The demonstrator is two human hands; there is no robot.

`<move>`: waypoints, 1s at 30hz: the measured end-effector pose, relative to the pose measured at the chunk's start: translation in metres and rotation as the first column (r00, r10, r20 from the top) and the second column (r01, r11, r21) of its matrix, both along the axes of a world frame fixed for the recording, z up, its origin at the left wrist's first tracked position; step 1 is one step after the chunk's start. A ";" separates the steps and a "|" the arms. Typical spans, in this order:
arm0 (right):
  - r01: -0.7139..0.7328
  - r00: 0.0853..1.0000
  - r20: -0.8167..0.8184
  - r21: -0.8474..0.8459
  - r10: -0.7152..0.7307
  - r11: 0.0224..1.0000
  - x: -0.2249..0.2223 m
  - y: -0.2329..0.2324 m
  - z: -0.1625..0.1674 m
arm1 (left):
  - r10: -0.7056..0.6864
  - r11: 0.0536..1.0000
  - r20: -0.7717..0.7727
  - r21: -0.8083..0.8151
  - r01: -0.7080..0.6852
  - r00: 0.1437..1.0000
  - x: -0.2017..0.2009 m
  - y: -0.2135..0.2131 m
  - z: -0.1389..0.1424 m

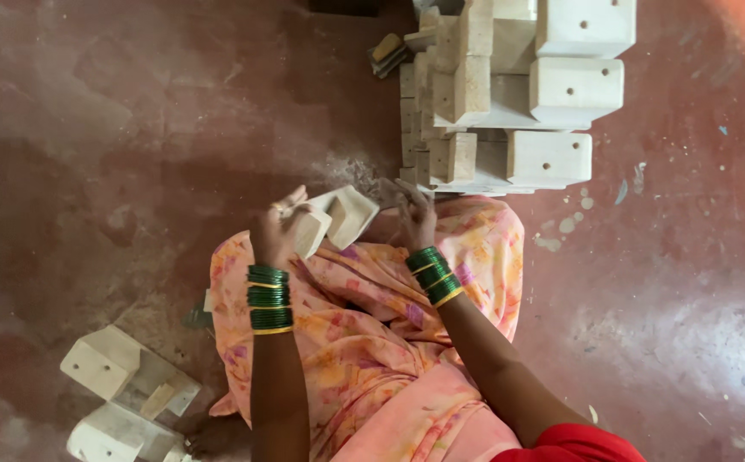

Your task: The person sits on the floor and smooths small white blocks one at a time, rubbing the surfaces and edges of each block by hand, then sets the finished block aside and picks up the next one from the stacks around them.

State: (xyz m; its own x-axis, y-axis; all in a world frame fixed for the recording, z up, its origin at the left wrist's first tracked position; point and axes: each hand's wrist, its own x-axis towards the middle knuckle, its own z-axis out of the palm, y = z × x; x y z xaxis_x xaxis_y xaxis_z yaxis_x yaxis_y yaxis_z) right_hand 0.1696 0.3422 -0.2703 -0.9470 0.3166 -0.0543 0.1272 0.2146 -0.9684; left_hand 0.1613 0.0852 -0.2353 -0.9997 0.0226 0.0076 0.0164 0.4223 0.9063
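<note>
Floor: a worn reddish-brown cement floor (115,128) is filling the whole view, blotched with pale dust and a few light paint spots at the right.
Person: someone is sitting on the floor in a pink and orange floral cloth (364,342), with stacks of green glass bangles (269,298) circling both wrists.
Left hand: the left hand (280,229) is curling its fingers around a pale, unpainted angular wooden block (331,219), gripping the block's near left end.
Right hand: the right hand (413,216) is hovering just beside the block's right end, fingers bent downward; whether it is touching the wood cannot be told.
Block position: the wooden block is being held above the lap, between the two hands, tilted with one corner pointing up.
Stack ahead: a tidy pile of similar cream-coloured wooden blocks with small drilled holes (518,94) is standing on the floor just beyond the knees.
Beside the stack: a small bundle of thin flat wooden pieces (387,54) is lying at its left edge.
Lower left: two more white wooden blocks (124,385) are lying on the floor, well apart from the hands.
</note>
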 end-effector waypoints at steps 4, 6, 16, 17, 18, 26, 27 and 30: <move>-0.308 0.949 -0.188 -0.729 0.255 0.611 0.003 -0.015 0.003 | 0.045 0.843 -0.075 -0.532 -0.078 0.996 0.011 0.054 0.026; -0.446 0.879 -0.227 -0.699 0.418 0.559 0.009 -0.019 0.008 | 0.059 0.815 -0.156 -0.563 -0.138 0.986 0.015 0.066 0.036; -0.588 0.786 -0.042 0.259 0.617 0.767 -0.029 -0.017 -0.005 | -0.032 0.895 -0.224 -0.441 -0.072 0.974 0.011 0.058 0.039; -0.582 0.799 0.050 0.320 0.600 0.748 -0.037 -0.019 -0.012 | -0.006 0.883 -0.226 -0.459 -0.101 0.974 0.013 0.058 0.038; -0.554 0.817 0.038 0.330 0.576 0.764 -0.044 -0.022 -0.020 | 0.020 0.874 -0.175 -0.474 -0.102 0.984 0.016 0.056 0.038; -0.420 0.899 0.252 0.270 0.357 0.867 -0.045 -0.033 -0.051 | 0.268 0.591 -0.266 -0.713 -0.376 0.926 0.047 0.039 0.008; -0.397 0.880 0.260 -0.060 0.398 0.916 -0.041 -0.034 -0.050 | 0.358 0.689 -0.208 -0.599 -0.407 0.910 0.051 0.035 0.004; -0.249 0.884 0.196 -0.569 0.424 0.784 -0.031 -0.037 -0.043 | 0.514 0.838 -0.047 -0.184 -0.514 0.856 0.050 0.019 -0.005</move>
